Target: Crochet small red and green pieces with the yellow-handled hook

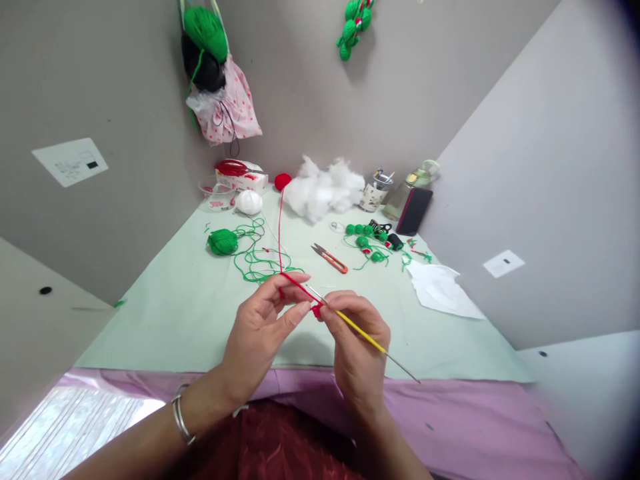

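Between the thumb and fingers of my right hand (361, 347) lies a crochet hook (361, 332) with a yellow grip and metal ends. Its upper tip points up and left, close to the red yarn (281, 233). A small red crochet piece (317, 311) sits at my fingertips, between both hands. My left hand (263, 327) is closed on the red yarn, which runs over its index finger. From there the strand stretches back across the table to a red yarn ball (283, 181). Part of the crochet piece is hidden by my fingers.
Orange thread snips (330, 259) lie ahead of my hands. Green yarn (223, 242) trails loose strands at left. White stuffing (325, 190) stands at the back. Green crochet balls (363, 242), a phone (415, 211) and white paper (443, 290) are on the right.
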